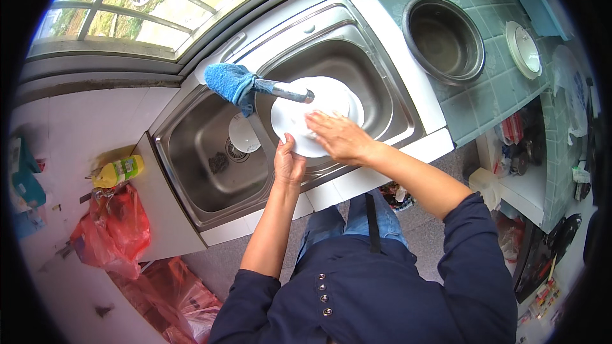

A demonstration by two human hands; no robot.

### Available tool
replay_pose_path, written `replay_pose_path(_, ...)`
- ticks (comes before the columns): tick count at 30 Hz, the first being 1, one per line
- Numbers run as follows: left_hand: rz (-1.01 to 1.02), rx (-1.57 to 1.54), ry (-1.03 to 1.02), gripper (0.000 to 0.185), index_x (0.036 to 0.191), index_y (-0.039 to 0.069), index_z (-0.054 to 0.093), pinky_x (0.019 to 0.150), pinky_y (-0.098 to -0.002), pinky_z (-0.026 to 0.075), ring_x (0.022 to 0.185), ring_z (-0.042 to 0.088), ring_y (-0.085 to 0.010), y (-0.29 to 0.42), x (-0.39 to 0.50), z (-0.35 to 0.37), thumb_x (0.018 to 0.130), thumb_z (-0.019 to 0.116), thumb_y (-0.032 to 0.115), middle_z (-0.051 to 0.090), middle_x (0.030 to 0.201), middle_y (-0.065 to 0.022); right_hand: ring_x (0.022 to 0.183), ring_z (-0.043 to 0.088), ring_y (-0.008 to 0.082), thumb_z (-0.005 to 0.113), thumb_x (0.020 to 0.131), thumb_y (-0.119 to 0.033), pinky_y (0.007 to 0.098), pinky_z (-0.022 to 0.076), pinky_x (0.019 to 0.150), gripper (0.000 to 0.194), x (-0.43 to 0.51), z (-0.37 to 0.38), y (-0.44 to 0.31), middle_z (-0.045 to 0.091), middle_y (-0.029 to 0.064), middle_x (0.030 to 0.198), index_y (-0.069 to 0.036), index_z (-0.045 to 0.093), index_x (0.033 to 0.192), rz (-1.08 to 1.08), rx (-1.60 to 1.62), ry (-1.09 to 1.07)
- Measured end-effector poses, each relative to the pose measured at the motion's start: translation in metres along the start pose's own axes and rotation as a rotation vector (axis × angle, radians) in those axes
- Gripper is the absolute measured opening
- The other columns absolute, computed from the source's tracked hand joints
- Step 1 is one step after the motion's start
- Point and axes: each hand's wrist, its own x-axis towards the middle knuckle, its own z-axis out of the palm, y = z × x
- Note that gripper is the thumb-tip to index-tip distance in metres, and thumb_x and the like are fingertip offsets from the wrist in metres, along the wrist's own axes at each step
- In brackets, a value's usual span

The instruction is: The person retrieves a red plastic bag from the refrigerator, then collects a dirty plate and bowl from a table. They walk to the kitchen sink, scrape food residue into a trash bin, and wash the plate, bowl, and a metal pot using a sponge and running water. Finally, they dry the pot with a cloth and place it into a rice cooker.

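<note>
My left hand (pixel 289 163) grips the near left edge of a white plate (pixel 287 122) above the right basin of a stainless steel sink (pixel 330 55). My right hand (pixel 338 136) lies over the plate with its fingers stretched out on the surface; whether something small is under them, I cannot tell. More white dishware shows beyond the plate's right edge. Over the plate reaches the metal faucet spout (pixel 289 91), with a blue cloth (pixel 229 83) wrapped around its base end. A white bowl (pixel 244 134) sits in the left basin, partly over the drain.
A dark scouring pad (pixel 218 162) lies in the left basin. On the green tiled counter (pixel 478 105) stand a large metal pot (pixel 443 40) and a white bowl (pixel 528 50). A yellow bottle (pixel 118 172) and red plastic bags (pixel 117 229) are at the left. A barred window is behind the sink.
</note>
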Motion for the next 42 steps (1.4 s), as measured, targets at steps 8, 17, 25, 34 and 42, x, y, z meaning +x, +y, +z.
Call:
replay_pose_path(8, -0.062, 0.054, -0.078, 0.028, 0.116, 0.003, 0.046, 0.096, -0.0338, 0.039, 0.105, 0.053, -0.0158, -0.007, -0.015, 0.014, 0.088, 0.05, 0.009, 0.056, 0.111, -0.0046, 0.131, 0.027, 0.026, 0.036, 0.091, -0.025, 0.0477, 0.0199, 0.105, 0.044, 0.027, 0.0, 0.067, 0.035, 0.0142, 0.137, -0.002, 0.039, 0.129, 0.28, -0.061, 0.165)
replay_pose_path(17, -0.051, 0.146, -0.214, 0.027, 0.115, 0.005, 0.047, 0.092, -0.0321, 0.042, 0.1, 0.056, -0.0165, 0.011, -0.004, 0.015, 0.092, 0.046, 0.019, 0.057, 0.111, -0.0054, 0.074, 0.06, 0.0349, 0.048, 0.078, -0.021, 0.0433, 0.0489, 0.069, 0.019, 0.077, -0.001, 0.014, 0.063, 0.0149, 0.084, -0.008, 0.062, 0.078, -0.06, 0.071, 0.157)
replay_pose_path(25, -0.004, -0.106, -0.215, 0.037, 0.121, 0.006, 0.044, 0.098, -0.0352, 0.038, 0.112, 0.048, -0.0191, 0.006, -0.003, 0.009, 0.095, 0.035, 0.031, 0.052, 0.12, -0.0069, 0.124, 0.039, 0.0199, 0.054, 0.08, -0.018, 0.0451, 0.0309, 0.101, 0.031, 0.025, -0.003, -0.009, 0.051, 0.0051, 0.122, -0.007, 0.057, 0.109, -0.412, -0.214, 0.107)
replay_pose_path(34, 0.035, -0.188, -0.119, 0.041, 0.124, 0.003, 0.041, 0.102, -0.0401, 0.032, 0.118, 0.044, -0.0232, 0.016, 0.014, 0.001, 0.094, 0.039, 0.03, 0.046, 0.128, -0.0077, 0.124, 0.04, 0.0151, 0.053, 0.082, -0.01, 0.0456, 0.0248, 0.105, 0.036, -0.038, -0.022, 0.018, 0.047, 0.0031, 0.131, -0.01, 0.053, 0.118, -0.318, -0.266, 0.114)
replay_pose_path(42, -0.036, -0.049, -0.114, 0.04, 0.123, 0.002, 0.042, 0.101, -0.0404, 0.035, 0.115, 0.046, -0.0233, 0.021, 0.004, -0.017, 0.092, 0.045, 0.027, 0.049, 0.124, -0.0099, 0.113, 0.049, 0.03, 0.046, 0.087, -0.018, 0.0345, 0.0373, 0.097, 0.034, 0.007, -0.027, 0.073, 0.053, 0.0156, 0.12, -0.002, 0.054, 0.116, 0.291, 0.278, 0.288)
